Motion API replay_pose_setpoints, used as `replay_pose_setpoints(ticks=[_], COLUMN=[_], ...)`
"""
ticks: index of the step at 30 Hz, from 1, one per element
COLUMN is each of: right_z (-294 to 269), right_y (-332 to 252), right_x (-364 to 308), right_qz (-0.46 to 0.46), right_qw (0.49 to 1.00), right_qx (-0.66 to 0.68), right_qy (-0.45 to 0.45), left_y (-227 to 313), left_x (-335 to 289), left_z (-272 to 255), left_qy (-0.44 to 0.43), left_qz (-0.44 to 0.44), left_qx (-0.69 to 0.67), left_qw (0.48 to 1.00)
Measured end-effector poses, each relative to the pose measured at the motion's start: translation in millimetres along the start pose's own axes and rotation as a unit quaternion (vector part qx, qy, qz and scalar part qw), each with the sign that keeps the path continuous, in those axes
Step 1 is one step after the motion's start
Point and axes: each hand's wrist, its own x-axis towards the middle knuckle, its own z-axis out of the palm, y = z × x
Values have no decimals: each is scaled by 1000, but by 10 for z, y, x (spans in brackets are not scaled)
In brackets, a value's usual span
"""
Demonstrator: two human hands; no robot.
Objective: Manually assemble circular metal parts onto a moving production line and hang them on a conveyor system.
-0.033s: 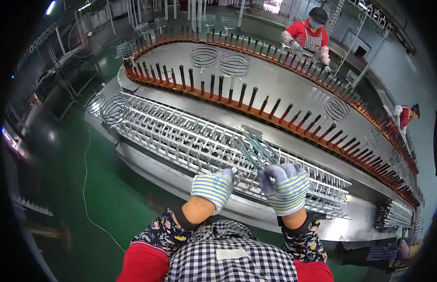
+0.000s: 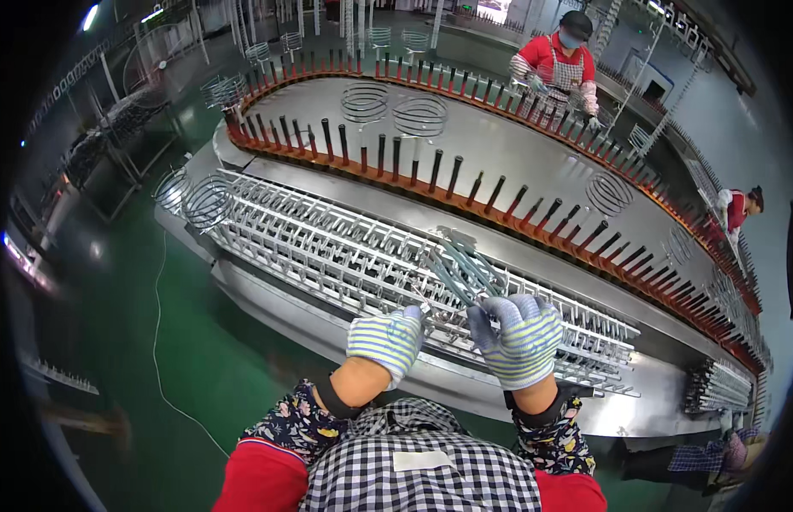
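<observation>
My left hand (image 2: 386,341), in a striped knit glove, is closed with a small shiny metal piece (image 2: 425,308) at its fingertips. Beside it, my right hand (image 2: 523,340), gloved alike, has its fingers curled at the lower end of a bundle of thin grey-blue metal strips (image 2: 465,271). The strips slant up and to the left, away from that hand. Both hands are over a long stack of pale metal racks (image 2: 311,226) with rows of short prongs. My fingers hide the exact grip.
Beyond the racks, an orange-red conveyor track (image 2: 448,198) carries dark-tipped upright posts and wire coils (image 2: 419,115). A co-worker (image 2: 560,72) stands across it; another person (image 2: 738,213) is at right. Bundled metal racks (image 2: 719,388) lie at the table's right end.
Posts and wire coils on the near side of the conveyor have shifted slightly to the left. My hands and the metal pieces at them have hardly moved.
</observation>
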Motion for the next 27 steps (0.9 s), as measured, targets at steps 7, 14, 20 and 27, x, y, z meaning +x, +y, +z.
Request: replay_pose_setpoints(ticks=[7, 14, 20, 27], right_z=[12, -202, -426, -715], right_y=[312, 541, 901, 1176], right_x=[-114, -296, -601, -804], right_qz=[29, 14, 25, 17], right_qw=[998, 996, 995, 994], right_qx=[53, 89, 95, 98], right_qy=[27, -10, -23, -35], left_y=[197, 545, 1034, 1440], left_x=[35, 55, 4, -89], left_z=[2, 104, 350, 502], left_qy=[0, 11, 20, 43], left_qz=[-16, -22, -39, -46], left_qx=[34, 46, 67, 80], left_qw=[999, 999, 997, 995])
